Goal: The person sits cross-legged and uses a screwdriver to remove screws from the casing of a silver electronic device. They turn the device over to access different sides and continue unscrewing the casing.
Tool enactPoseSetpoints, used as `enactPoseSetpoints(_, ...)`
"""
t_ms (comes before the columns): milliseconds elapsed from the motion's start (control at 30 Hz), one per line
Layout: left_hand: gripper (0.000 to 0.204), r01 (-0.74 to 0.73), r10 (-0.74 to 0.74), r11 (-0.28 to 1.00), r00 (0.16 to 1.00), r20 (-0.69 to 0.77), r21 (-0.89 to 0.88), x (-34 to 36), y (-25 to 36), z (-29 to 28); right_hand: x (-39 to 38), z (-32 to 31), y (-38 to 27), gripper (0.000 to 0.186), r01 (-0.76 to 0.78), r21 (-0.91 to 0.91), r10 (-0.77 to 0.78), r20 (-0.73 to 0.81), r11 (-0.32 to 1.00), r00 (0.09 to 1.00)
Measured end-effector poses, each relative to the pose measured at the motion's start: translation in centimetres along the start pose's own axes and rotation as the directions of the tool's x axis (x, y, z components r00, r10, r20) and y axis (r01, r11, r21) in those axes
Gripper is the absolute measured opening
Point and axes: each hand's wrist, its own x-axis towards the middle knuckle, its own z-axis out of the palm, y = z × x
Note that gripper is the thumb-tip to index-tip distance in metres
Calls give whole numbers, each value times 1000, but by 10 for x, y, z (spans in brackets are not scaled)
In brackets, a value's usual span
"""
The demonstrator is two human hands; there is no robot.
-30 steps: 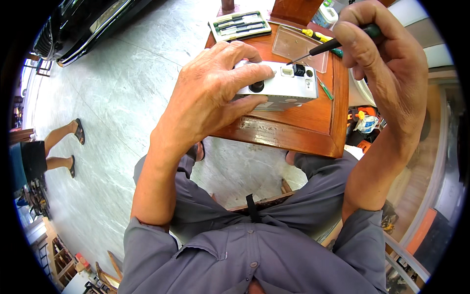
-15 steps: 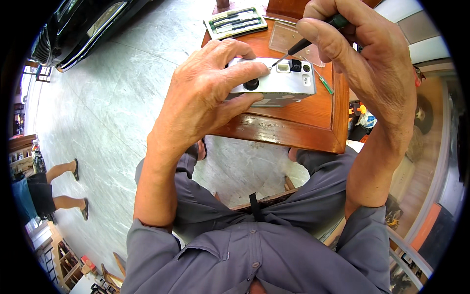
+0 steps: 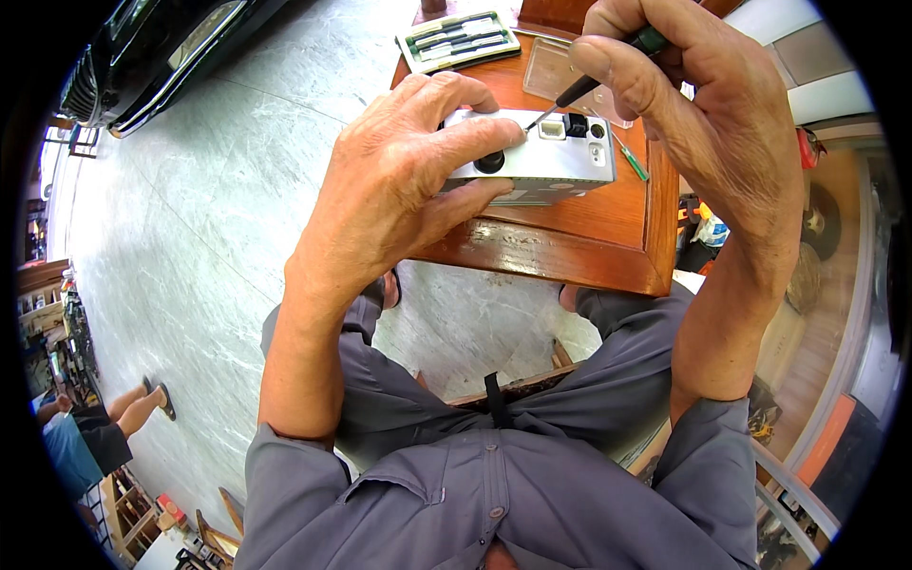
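Note:
A silver box-shaped electrical device (image 3: 570, 157) with sockets and a black knob lies on the wooden table (image 3: 627, 228). My left hand (image 3: 408, 157) is wrapped round its left end, the index finger lying along the top face. In my right hand (image 3: 703, 104) is a screwdriver (image 3: 581, 88) with a black and green handle. Its thin shaft slants down to the top face, the tip right beside my left index fingertip. Whether the tip sits in a screw is hidden by that finger.
An open case of small screwdrivers (image 3: 458, 41) stands at the table's far left. Beside it lies a clear plastic lid (image 3: 551, 68). A green-handled screwdriver (image 3: 634, 165) rests right of the device. A black vehicle (image 3: 161, 57) is at upper left. Another person (image 3: 90, 442) is at lower left.
My right hand and the screwdriver have shifted very slightly, the tip staying by my left index finger. The other person at the left has moved toward the lower edge.

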Motion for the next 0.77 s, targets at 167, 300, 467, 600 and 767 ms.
enactPoseSetpoints(167, 45, -5, 5, 1000, 1000, 3, -4, 2, 1, 0, 2, -8, -4, 20, -42, 77, 40, 24, 996, 999)
enactPoseSetpoints(300, 45, -1, 1, 1000, 1000, 4, -9, 2, 1, 0, 0, -3, -14, 20, 13, -112, -13, 3, 994, 1000)
enactPoseSetpoints(467, 45, -13, 13, 1000, 1000, 0, -20, 0, 0, 0, 0, -1, 3, 19, -14, 97, 14, 5, 995, 1000)
enactPoseSetpoints(600, 45, -14, 14, 999, 1000, -6, -31, -1, -2, -1, -2, 5, 1, 16, 167, -57, -170, -61, 984, 984)
enactPoseSetpoints(767, 44, -36, 36, 999, 999, -18, -33, 3, 0, -1, 1, -7, -14, 16, 13, -42, -9, 110, 999, 994)
